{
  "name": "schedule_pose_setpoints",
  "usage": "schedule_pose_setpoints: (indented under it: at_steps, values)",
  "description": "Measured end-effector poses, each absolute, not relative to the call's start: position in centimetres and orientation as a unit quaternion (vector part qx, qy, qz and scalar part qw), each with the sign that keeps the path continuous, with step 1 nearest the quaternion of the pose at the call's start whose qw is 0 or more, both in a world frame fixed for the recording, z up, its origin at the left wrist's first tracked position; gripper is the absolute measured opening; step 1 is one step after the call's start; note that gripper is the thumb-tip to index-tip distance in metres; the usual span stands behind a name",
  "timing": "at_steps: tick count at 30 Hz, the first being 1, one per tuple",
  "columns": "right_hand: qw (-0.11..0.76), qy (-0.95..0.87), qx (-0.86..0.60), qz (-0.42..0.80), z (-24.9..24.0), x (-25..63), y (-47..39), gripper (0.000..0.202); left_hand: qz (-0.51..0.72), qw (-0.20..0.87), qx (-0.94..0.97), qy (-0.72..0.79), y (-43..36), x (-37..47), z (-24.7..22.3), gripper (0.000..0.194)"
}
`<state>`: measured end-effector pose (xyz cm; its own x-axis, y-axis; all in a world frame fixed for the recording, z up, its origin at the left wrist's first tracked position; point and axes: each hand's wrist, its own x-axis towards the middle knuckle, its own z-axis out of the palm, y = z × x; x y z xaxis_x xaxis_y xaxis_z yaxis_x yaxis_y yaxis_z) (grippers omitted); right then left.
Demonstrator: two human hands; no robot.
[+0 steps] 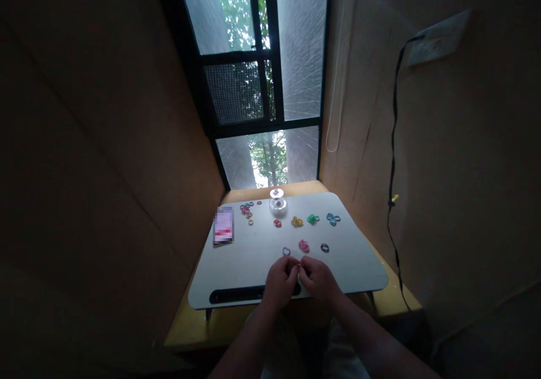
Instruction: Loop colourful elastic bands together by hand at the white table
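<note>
My left hand (280, 280) and my right hand (318, 278) meet over the front of a white folding table (249, 266). Their fingers are closed, pinching a tiny yellowish thing too small to name. Just beyond them lie a pale purple ring (286, 251), a pink pile (304, 246) and a dark ring (324, 248). Farther back, small piles of rings stand in a row: red (277, 223), yellow (297, 221), green (313, 219) and blue (333, 219). A mixed-colour pile (245, 209) is at the back left.
A clear round container (278, 206) stands at the table's back edge, its lid-like disc (276, 194) behind. A phone-like flat object (224, 225) lies on the left. The black slot (236, 295) runs along the front edge. A black cable (394, 142) hangs on the right wall.
</note>
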<state>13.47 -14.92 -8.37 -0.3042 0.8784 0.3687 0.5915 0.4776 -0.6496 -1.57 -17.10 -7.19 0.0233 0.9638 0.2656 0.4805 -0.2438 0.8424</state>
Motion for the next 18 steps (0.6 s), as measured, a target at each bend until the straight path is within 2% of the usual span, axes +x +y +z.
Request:
schedule_pose_setpoints:
  at_steps: [18]
  values:
    - [0.366,-0.775,-0.471,0.207,-8.14,13.44,-15.09,0.017,0.438,0.279,0.660,0.542,-17.17,-1.57,-7.10,0.010]
